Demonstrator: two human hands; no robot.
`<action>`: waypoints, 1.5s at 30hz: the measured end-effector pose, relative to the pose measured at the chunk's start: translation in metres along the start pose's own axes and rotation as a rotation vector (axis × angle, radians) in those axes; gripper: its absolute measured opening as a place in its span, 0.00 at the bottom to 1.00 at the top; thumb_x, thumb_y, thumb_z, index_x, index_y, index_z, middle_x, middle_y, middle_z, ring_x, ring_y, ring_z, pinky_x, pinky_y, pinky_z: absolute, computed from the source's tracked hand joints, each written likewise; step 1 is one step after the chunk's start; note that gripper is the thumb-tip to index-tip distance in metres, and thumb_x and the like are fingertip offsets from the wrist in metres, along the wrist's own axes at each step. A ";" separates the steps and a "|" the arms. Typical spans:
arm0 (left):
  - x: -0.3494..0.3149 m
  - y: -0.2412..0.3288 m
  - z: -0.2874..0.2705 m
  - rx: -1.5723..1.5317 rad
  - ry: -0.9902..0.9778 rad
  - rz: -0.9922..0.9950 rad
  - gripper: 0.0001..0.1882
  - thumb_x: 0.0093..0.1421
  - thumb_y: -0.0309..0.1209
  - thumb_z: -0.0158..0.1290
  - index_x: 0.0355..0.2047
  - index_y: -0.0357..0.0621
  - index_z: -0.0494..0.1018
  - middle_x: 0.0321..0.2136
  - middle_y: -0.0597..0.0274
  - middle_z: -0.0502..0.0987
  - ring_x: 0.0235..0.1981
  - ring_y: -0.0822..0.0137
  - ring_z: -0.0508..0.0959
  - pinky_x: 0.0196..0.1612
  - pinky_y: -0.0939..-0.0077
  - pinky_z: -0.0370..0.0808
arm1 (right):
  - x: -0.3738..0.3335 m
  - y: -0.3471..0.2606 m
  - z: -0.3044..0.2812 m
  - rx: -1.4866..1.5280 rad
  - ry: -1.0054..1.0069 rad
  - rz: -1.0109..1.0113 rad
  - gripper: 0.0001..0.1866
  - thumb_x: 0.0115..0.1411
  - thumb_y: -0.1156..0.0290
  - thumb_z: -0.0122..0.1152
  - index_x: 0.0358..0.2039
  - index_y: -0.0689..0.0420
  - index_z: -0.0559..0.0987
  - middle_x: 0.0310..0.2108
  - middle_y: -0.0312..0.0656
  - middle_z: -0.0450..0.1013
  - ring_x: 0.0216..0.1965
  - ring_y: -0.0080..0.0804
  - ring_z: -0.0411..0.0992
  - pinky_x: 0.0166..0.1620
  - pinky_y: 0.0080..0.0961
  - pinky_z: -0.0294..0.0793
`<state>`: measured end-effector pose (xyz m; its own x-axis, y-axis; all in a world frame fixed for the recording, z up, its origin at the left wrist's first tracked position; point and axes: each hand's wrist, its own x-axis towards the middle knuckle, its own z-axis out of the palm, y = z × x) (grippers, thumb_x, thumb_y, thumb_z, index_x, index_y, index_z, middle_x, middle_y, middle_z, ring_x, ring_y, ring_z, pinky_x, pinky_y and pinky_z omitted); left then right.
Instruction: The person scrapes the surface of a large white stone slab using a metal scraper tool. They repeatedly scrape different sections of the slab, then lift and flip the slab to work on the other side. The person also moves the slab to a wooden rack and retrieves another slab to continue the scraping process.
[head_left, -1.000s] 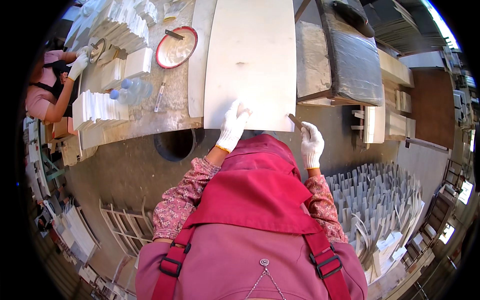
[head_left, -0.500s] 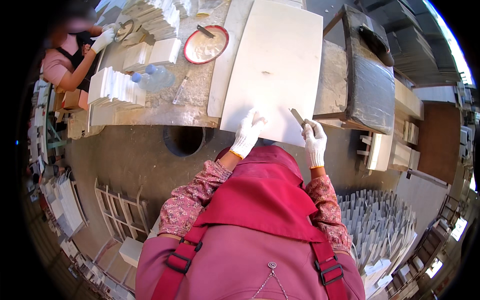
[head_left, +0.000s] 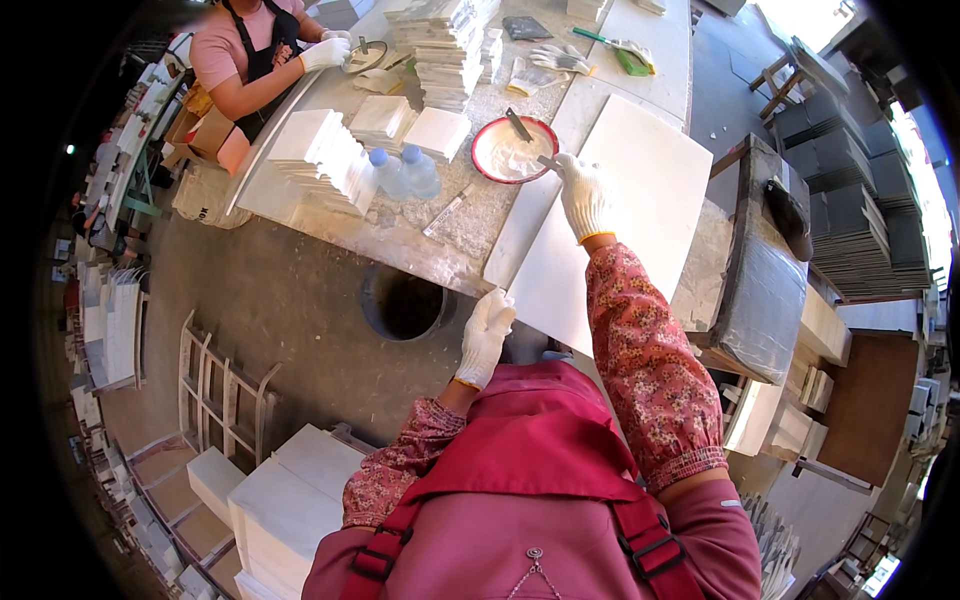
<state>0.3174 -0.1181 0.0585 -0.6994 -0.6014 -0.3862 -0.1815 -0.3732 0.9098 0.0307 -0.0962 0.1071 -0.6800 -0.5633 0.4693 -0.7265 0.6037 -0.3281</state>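
My gloved right hand (head_left: 585, 197) reaches forward over a large white slab (head_left: 628, 190), closed on a putty knife (head_left: 548, 163). The blade's tip is at the near right rim of a white bowl (head_left: 482, 163) with a red edge. Pale paste (head_left: 508, 152) fills the bowl, and a second flat-bladed knife (head_left: 518, 124) leans in it. Beside the slab's near left corner is my gloved left hand (head_left: 486, 335). Its fingers are loosely bent with nothing visible in them; whether they touch the slab is unclear.
Two plastic bottles (head_left: 420, 172) and a marker-like stick (head_left: 447, 212) lie left of the bowl, near stacked white tiles (head_left: 318, 155). Across the table works another person (head_left: 262, 60) in gloves. A round bin (head_left: 405, 305) stands below the table edge; a plastic-wrapped bench (head_left: 757, 290) is at right.
My right hand has moved forward from the slab's near edge to the bowl with the putty knife. My left hand has come off the slab's face to its near left corner. The view has shifted.
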 end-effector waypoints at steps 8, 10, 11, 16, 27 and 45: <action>-0.003 -0.030 -0.035 -0.085 0.071 -0.062 0.27 0.65 0.26 0.56 0.64 0.41 0.64 0.54 0.56 0.75 0.46 0.72 0.77 0.45 0.79 0.76 | -0.151 0.076 -0.072 0.598 -0.071 0.676 0.09 0.66 0.71 0.58 0.43 0.61 0.78 0.26 0.38 0.75 0.27 0.23 0.72 0.33 0.22 0.72; -0.006 -0.033 -0.032 -0.095 0.067 -0.064 0.28 0.65 0.26 0.56 0.65 0.40 0.63 0.54 0.55 0.76 0.47 0.72 0.77 0.46 0.78 0.76 | -0.213 0.095 -0.098 0.703 -0.073 0.860 0.07 0.69 0.71 0.56 0.41 0.60 0.77 0.25 0.30 0.70 0.25 0.16 0.66 0.30 0.16 0.67; -0.006 -0.032 -0.027 -0.074 0.044 -0.070 0.28 0.65 0.25 0.56 0.65 0.40 0.63 0.54 0.55 0.76 0.47 0.72 0.76 0.47 0.79 0.76 | -0.245 0.109 -0.107 0.728 -0.060 0.909 0.05 0.69 0.72 0.55 0.41 0.59 0.77 0.25 0.30 0.70 0.25 0.16 0.65 0.29 0.16 0.66; 0.001 -0.026 0.002 -0.050 0.017 0.011 0.25 0.65 0.25 0.57 0.62 0.39 0.66 0.51 0.60 0.76 0.45 0.74 0.75 0.46 0.79 0.76 | -0.308 0.109 -0.129 0.664 -0.164 0.965 0.03 0.68 0.75 0.54 0.41 0.57 0.75 0.25 0.29 0.68 0.25 0.15 0.63 0.30 0.15 0.64; -0.017 -0.051 0.115 0.502 -0.041 0.263 0.24 0.60 0.30 0.60 0.57 0.47 0.72 0.40 0.52 0.82 0.44 0.59 0.81 0.48 0.69 0.77 | -0.282 0.123 -0.111 0.115 -0.454 0.778 0.10 0.62 0.61 0.63 0.39 0.49 0.75 0.31 0.48 0.80 0.34 0.51 0.78 0.37 0.44 0.74; -0.072 -0.070 0.182 1.043 0.128 0.589 0.16 0.56 0.36 0.61 0.45 0.50 0.79 0.38 0.67 0.82 0.37 0.60 0.78 0.41 0.63 0.74 | -0.275 0.160 -0.113 0.248 -0.621 0.437 0.13 0.59 0.61 0.64 0.39 0.52 0.72 0.28 0.50 0.78 0.32 0.54 0.77 0.35 0.46 0.73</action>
<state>0.2546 0.0795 0.0500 -0.7997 -0.5754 0.1715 -0.3701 0.6973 0.6138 0.1127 0.2191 0.0182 -0.7861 -0.5596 -0.2625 -0.3324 0.7407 -0.5838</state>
